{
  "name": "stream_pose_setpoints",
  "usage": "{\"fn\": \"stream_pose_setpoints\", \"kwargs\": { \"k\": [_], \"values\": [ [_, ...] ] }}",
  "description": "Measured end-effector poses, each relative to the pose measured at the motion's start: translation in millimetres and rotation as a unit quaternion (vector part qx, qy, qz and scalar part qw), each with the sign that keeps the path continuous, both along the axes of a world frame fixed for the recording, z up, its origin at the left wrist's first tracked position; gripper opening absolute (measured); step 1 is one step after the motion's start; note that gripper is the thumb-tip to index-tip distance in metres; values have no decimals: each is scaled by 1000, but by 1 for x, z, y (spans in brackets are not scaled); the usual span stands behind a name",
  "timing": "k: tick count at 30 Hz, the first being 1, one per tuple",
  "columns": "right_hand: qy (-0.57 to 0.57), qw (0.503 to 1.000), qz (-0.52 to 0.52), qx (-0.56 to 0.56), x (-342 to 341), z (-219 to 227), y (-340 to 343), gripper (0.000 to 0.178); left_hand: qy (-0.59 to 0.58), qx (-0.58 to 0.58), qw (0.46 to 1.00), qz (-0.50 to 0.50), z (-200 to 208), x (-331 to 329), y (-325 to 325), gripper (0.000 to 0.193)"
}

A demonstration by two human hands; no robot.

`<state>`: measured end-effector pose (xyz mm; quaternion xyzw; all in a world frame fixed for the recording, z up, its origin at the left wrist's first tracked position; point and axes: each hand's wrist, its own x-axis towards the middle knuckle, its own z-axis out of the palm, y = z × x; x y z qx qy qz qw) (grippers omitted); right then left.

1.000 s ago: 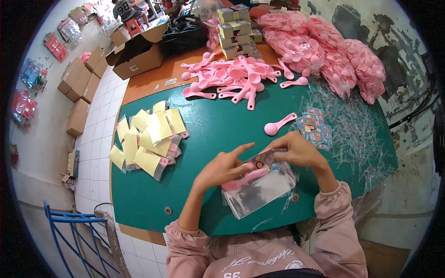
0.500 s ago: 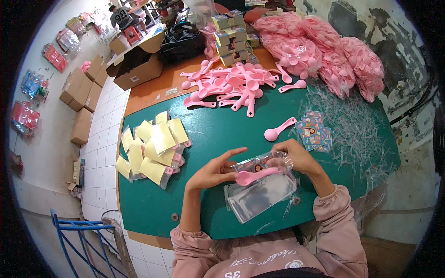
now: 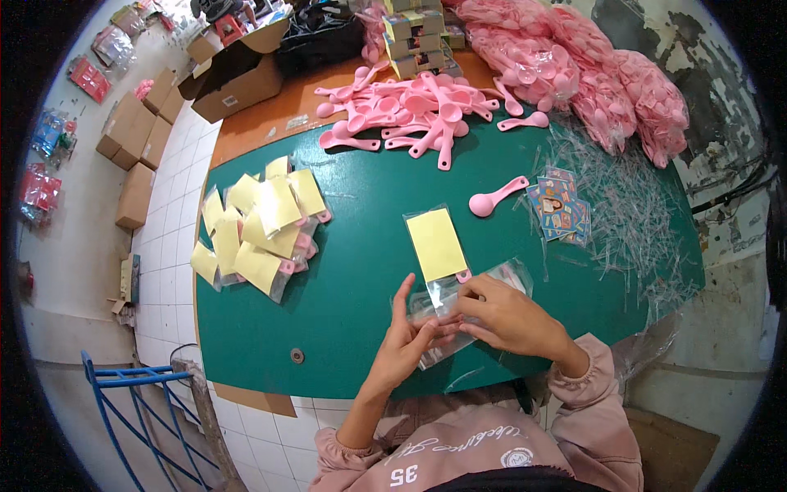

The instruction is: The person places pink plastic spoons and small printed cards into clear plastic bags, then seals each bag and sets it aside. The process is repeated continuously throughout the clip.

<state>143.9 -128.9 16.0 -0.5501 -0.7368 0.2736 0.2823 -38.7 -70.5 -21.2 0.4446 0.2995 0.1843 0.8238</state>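
Observation:
A clear plastic bag lies at the near middle, holding a yellow-faced card. The hole end of a pink measuring spoon shows at the card's lower corner; the rest is hidden. My left hand pinches the bag's near end between thumb and fingers, index finger raised. Bent over the same end, my right hand has its fingertips closed on the plastic. Under both hands rests a stack of empty clear bags. A loose pink spoon and picture cards lie just beyond.
Filled packets with yellow cards are heaped at left. A pile of pink spoons sits at the far side, near stacked card bundles. Bulging bags of spoons and clear plastic strips occupy the right.
The spoon and picture card, earlier held up between my hands, now show as a bagged packet with its yellow side up. My hands have come together at its near end. The view has shifted slightly.

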Motion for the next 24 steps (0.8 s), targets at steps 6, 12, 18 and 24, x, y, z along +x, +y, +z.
{"fn": "stream_pose_setpoints", "kwargs": {
  "k": [6,12,18,24],
  "values": [
    [-48,999,13,10,-15,-12,2,21,20,19,1000,12,-8,-8,-7,58],
    [-59,998,31,10,-20,-12,1,18,83,137,987,30,-6,-6,-12,54],
    [-54,995,71,36,-19,-9,-1,18,30,74,996,36,-3,0,-8,50],
    [202,959,129,-150,21,17,-11,17,70,92,990,76,4,-5,1,46]
  ]
}}
